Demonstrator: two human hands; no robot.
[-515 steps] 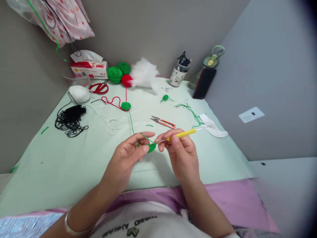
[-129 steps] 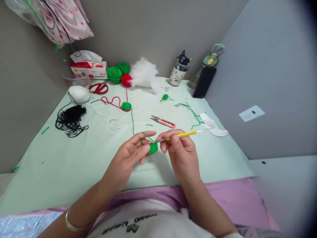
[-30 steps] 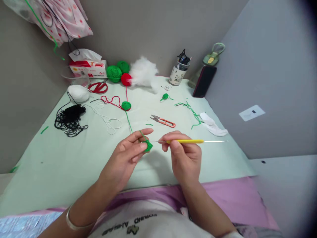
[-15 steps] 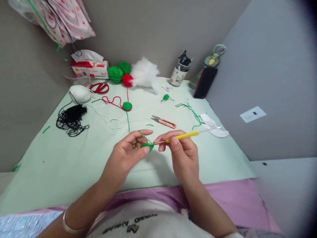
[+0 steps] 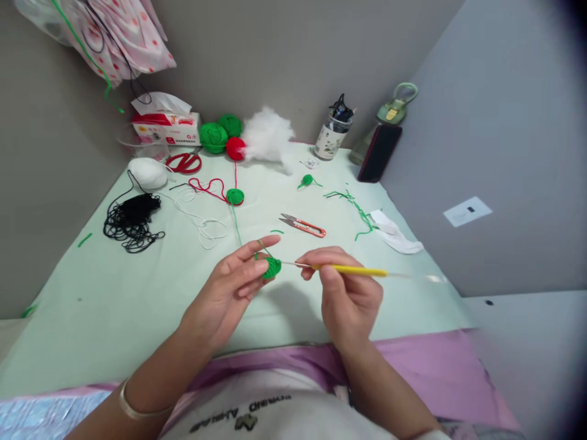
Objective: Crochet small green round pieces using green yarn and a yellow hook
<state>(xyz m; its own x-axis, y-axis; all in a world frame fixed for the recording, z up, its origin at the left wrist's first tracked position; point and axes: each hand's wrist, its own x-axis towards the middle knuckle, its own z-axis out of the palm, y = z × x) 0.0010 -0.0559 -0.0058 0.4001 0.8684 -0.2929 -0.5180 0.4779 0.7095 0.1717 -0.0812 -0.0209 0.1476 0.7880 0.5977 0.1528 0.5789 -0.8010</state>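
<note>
Between the thumb and fingers of my left hand point(image 5: 233, 275) is a small green crochet piece point(image 5: 273, 267). Green yarn point(image 5: 236, 226) runs from a small green ball point(image 5: 235, 196) on the table to my raised left forefinger and down to the piece. My right hand point(image 5: 351, 290) grips a crochet hook point(image 5: 353, 269) by its yellow handle, pen-like. The hook's thin metal shaft points left, and its tip meets the right edge of the piece; whether it sits inside a stitch I cannot tell.
Orange thread snips point(image 5: 302, 225) lie just beyond my hands. Black yarn point(image 5: 132, 223), a white ball point(image 5: 147, 173) and red scissors point(image 5: 184, 163) are at left. White stuffing point(image 5: 268, 137), a pen jar point(image 5: 333, 135) and a phone point(image 5: 380, 153) stand along the back. Green scraps point(image 5: 360, 211) lie at right.
My right hand has moved right and slightly down with the crochet hook, which now lies nearly level. The green piece has turned, showing more of its face, and my left thumb has shifted on it.
</note>
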